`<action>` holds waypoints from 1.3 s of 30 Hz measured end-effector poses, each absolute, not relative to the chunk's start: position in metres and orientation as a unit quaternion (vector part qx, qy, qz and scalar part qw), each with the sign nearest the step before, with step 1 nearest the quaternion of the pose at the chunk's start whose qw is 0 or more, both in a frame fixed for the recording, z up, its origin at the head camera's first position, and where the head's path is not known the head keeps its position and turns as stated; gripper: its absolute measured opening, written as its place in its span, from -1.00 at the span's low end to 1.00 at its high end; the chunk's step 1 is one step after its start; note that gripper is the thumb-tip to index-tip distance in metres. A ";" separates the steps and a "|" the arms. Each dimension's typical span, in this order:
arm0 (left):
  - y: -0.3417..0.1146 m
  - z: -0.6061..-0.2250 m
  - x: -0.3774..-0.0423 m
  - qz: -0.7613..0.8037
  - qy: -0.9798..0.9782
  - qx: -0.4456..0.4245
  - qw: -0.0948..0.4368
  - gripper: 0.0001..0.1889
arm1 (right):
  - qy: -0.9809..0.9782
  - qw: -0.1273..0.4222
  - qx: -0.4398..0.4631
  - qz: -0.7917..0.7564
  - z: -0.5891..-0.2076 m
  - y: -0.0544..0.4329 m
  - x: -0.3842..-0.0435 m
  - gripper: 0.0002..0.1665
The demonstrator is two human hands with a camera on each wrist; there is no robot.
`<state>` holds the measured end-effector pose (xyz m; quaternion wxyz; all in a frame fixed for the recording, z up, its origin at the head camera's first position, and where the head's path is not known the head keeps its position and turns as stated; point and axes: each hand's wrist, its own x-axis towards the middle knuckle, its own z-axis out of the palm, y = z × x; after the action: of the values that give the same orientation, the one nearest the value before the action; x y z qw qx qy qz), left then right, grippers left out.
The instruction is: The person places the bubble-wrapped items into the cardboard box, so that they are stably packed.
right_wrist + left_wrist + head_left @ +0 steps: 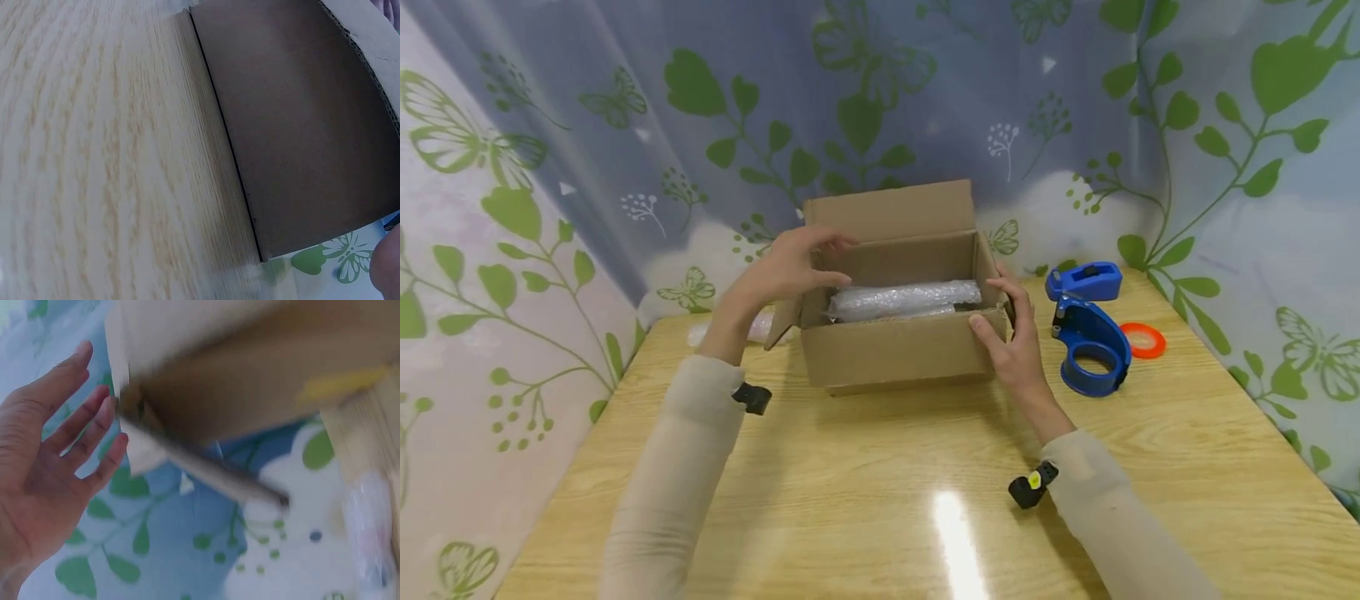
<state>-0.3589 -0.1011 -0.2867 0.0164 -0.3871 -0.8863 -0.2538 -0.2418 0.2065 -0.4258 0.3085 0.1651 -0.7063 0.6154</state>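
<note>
An open cardboard box [898, 358] stands on the table, its back flap [891, 208] raised and a side flap [782, 321] hanging out at the left. Inside lies a bubble-wrapped item [906, 298]. My left hand [790, 267] is over the box's left rear corner, thumb apart and fingers extended; in the left wrist view its fingertips are right at the cardboard edge. With my right hand [1018, 342] I hold the box's right front corner, thumb on the front and fingers along the right side. The right wrist view shows mostly the box's front wall [300, 137].
At the right are a blue tape dispenser [1086, 282], a blue hand-held tape holder [1093, 350] and an orange-red ring-shaped roll [1146, 340]. Clear plastic wrap [698, 333] lies left of the box. A leaf-patterned curtain [737, 108] hangs close behind the table [865, 483].
</note>
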 end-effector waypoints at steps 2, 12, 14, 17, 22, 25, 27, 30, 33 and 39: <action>-0.117 -0.285 -0.361 -0.260 -0.888 -0.378 0.035 -0.47 | -0.707 0.309 0.168 0.613 -0.425 0.207 -0.243 -0.42; -0.206 -0.289 -0.372 -0.237 -0.934 -0.262 0.045 -0.55 | -0.709 0.307 0.167 0.613 -0.423 0.208 -0.244 -0.41; -0.218 -0.292 -0.374 -0.226 -0.941 -0.249 0.033 -0.56 | -0.710 0.305 0.161 0.614 -0.422 0.209 -0.243 -0.41; -0.231 -0.300 -0.380 -0.202 -0.951 -0.235 0.020 -0.58 | -0.712 0.303 0.156 0.614 -0.421 0.210 -0.243 -0.41; -0.248 -0.318 -0.388 -0.178 -0.963 -0.200 -0.020 -0.50 | -0.711 0.303 0.160 0.614 -0.421 0.211 -0.243 -0.40; -0.255 -0.330 -0.391 -0.174 -0.966 -0.181 -0.055 -0.41 | -0.708 0.306 0.162 0.615 -0.421 0.211 -0.244 -0.41; -0.259 -0.338 -0.394 -0.176 -0.966 -0.174 -0.075 -0.36 | -0.706 0.309 0.163 0.616 -0.422 0.211 -0.244 -0.41; -0.263 -0.349 -0.396 -0.181 -0.964 -0.170 -0.095 -0.31 | -0.703 0.313 0.163 0.617 -0.424 0.210 -0.243 -0.41; -0.269 -0.358 -0.398 -0.185 -0.961 -0.174 -0.109 -0.18 | -0.703 0.312 0.167 0.617 -0.426 0.209 -0.243 -0.41; -0.279 -0.375 -0.404 -0.188 -0.958 -0.177 -0.126 0.04 | -0.706 0.307 0.167 0.615 -0.425 0.207 -0.243 -0.41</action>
<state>-0.4043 -0.2786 -0.3754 -0.1257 -0.1769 -0.9579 -0.1881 -0.2426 0.2073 -0.4253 0.3072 0.1671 -0.7063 0.6155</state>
